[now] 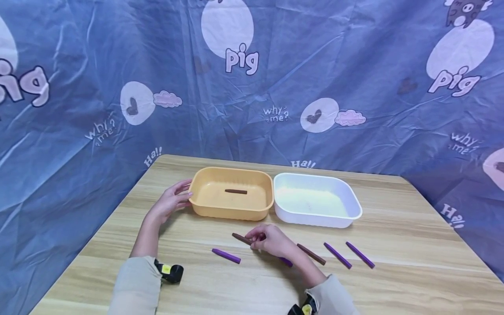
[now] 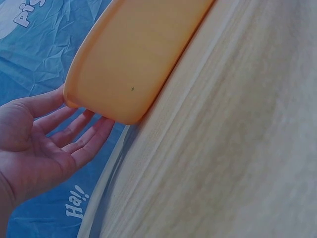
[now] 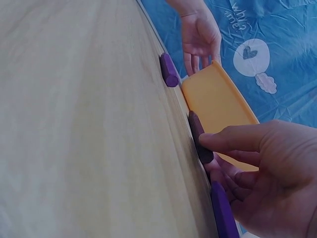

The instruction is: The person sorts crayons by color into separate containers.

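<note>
Your right hand (image 1: 272,240) pinches the brown crayon (image 1: 241,238) by its right end, tip angling left and away; your left hand (image 1: 170,203), fingers extended, touches the orange tray (image 1: 228,213).

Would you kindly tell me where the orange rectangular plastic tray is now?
In the head view, the orange tray sits just left of centre at the back of the wooden table, between the person's left hand and the white rectangular tray.
</note>
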`<state>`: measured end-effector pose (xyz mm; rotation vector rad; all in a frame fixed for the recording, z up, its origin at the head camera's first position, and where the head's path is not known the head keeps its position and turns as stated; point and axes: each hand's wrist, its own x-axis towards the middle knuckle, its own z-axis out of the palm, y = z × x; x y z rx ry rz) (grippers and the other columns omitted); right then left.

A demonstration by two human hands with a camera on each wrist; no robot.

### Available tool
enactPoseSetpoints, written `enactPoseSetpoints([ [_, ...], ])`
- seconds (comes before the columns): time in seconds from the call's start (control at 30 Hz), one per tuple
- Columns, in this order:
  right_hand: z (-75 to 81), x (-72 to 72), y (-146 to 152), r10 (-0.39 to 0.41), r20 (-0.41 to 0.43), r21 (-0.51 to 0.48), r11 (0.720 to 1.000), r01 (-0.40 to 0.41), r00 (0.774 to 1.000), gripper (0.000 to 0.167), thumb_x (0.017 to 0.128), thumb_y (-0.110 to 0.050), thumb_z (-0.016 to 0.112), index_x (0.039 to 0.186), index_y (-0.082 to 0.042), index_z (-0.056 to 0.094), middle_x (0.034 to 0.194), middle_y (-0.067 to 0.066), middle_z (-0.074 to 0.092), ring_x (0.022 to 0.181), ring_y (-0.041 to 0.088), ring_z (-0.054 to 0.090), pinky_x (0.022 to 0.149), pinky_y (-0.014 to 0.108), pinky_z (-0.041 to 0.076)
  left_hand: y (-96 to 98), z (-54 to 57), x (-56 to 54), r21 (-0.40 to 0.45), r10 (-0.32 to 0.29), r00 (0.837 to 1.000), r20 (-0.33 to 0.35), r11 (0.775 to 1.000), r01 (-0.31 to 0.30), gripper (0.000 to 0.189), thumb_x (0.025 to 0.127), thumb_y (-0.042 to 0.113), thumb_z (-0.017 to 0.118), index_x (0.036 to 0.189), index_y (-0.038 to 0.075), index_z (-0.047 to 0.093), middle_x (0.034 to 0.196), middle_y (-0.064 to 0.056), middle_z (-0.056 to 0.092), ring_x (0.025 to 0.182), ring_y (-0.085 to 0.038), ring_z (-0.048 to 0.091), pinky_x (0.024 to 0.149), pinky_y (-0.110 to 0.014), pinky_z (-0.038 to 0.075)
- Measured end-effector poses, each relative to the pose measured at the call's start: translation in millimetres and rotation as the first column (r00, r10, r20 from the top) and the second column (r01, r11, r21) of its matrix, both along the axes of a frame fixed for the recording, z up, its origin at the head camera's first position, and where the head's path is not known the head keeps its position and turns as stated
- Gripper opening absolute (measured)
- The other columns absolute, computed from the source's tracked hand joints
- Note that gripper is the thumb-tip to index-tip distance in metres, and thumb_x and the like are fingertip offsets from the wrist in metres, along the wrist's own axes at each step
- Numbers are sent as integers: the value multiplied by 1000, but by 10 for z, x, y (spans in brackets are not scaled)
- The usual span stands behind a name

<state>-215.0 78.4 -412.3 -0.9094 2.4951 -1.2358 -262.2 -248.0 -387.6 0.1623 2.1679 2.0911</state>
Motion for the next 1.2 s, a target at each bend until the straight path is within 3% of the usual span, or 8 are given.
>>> enactPoseSetpoints([
  [0.4,64,6,-18,-36,106,-47,998,41,994,23,75,4,67,97,-1,69,75,0,61,65,11,53,54,20,44,-17,17,12,-3,3,1000,4,1000,-3,59,93,0,47,143,-5,16,142,-29,22,119,-40,39,91,-39,42],
  [0.73,200,-21,39,-55,63,-78,995,60,997,24,76,6,59,97,0,69,75,9,62,66,14,55,56,24,45,7,6,-9,0,1,1000,-6,1000,-1,59,93,0,47,143,-5,17,142,-29,23,119,-41,40,89,-37,44],
  [0.97,323,-96,20,-8,17,-128,992,10,1000,25,75,11,55,97,6,67,77,9,63,70,15,56,62,23,47,8,-19,-14,0,6,1000,6,1000,-6,60,92,0,48,143,-4,18,143,-28,23,120,-42,38,91,-40,42],
  [1.2,504,-211,-51,-10,-30,-72,997,8,1000,24,76,5,60,98,0,69,78,5,64,70,12,57,64,25,47,8,-28,-3,8,11,1000,9,1000,-11,60,91,0,49,143,-3,18,143,-27,24,119,-42,39,90,-38,43],
])
